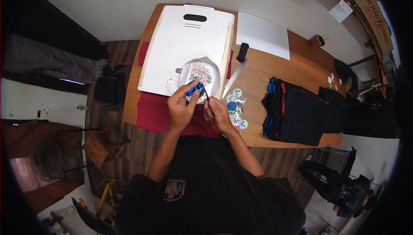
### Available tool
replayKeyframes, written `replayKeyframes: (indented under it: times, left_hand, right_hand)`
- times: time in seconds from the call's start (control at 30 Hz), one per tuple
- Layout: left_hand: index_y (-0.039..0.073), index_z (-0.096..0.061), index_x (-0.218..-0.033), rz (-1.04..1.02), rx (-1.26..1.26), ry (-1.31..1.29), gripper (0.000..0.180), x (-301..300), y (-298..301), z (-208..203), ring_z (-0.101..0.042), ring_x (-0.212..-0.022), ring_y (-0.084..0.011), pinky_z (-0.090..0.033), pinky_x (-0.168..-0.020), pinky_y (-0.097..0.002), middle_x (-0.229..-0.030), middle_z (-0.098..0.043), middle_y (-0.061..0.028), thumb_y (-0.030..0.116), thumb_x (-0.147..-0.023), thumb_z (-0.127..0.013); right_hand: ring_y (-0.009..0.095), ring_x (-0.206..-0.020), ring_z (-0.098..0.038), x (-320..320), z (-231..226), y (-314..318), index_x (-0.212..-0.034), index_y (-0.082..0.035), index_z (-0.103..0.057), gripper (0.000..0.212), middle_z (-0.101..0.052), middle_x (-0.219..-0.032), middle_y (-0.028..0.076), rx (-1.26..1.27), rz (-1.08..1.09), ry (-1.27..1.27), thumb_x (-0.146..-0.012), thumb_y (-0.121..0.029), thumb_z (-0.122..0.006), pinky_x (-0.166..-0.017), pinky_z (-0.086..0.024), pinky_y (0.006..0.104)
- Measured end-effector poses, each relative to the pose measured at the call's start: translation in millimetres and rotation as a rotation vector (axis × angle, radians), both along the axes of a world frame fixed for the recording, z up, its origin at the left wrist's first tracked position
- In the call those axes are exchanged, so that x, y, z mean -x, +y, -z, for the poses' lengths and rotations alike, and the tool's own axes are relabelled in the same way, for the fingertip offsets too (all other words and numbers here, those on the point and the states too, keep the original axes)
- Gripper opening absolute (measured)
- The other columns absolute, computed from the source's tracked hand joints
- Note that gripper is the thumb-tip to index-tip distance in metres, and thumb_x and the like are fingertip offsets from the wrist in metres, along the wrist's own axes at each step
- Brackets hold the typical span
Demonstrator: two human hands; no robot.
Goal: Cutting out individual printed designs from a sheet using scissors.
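My left hand (pixel 182 106) pinches a round blue-and-black patch (pixel 195 90) between thumb and fingers. In my right hand (pixel 218 113) is a slim dark pointed tool (pixel 206 92), its tip at the patch's right edge; its exact kind is too small to tell. Both hands are over the near side of a round white container (pixel 219 69) that holds pale pink and green printed scraps (pixel 200 69). That container rests on a large white board (pixel 193 37) with an oval handle slot. Dark red cloth (pixel 155 111) shows beneath the board.
Right of my hands lie round printed cutouts (pixel 232 106) and a metal ruler (pixel 234 78). A black bundle (pixel 243 52) sits near a white sheet (pixel 264 35). Folded black garments (pixel 301 112) cover the wooden table's (pixel 254 73) right side. A cup (pixel 317 41) stands far right.
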State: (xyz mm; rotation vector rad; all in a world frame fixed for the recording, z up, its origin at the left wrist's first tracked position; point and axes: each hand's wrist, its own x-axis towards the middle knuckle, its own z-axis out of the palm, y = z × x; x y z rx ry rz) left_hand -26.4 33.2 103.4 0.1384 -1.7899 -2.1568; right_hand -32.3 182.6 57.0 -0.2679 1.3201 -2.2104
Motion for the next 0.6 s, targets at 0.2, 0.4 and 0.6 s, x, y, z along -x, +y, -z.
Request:
replayKeyframes:
  times: [0.2,0.4,0.6]
  left_hand:
    - [-0.009,-0.065,-0.117,-0.013,0.001,0.012,0.029,-0.1,0.1,1.4,-0.062,-0.100,-0.0133,-0.048,-0.090,-0.0244,-0.108,-0.067,-0.0118,-0.010,-0.089,-0.065]
    - [-0.009,-0.065,-0.119,-0.004,-0.027,0.004,0.030,-0.2,-0.1,0.4,-0.061,-0.101,-0.0135,-0.048,-0.091,-0.0247,-0.109,-0.067,-0.0121,-0.010,-0.089,-0.065]
    - [-0.009,-0.064,-0.120,0.004,-0.040,-0.005,0.031,-0.9,0.0,0.0,-0.061,-0.102,-0.0133,-0.048,-0.091,-0.0245,-0.109,-0.067,-0.0121,-0.010,-0.089,-0.064]
  right_hand:
    - [0.005,-0.044,-0.027,-0.2,-2.6,-0.4,-0.094,-0.006,-0.051,0.040,-0.030,-0.054,-0.006,0.015,0.009,-0.003,-0.108,-0.040,-0.037,-0.045,-0.027,0.0227]
    - [0.006,-0.044,-0.027,-0.3,0.4,0.6,-0.094,-0.006,-0.051,0.040,-0.030,-0.055,-0.006,0.012,0.003,-0.018,-0.108,-0.041,-0.038,-0.046,-0.026,0.0231]
    - [0.006,-0.045,-0.027,-0.6,-1.0,-0.1,-0.094,-0.006,-0.051,0.040,-0.032,-0.055,-0.006,0.012,0.007,-0.009,-0.107,-0.041,-0.038,-0.046,-0.026,0.0231]
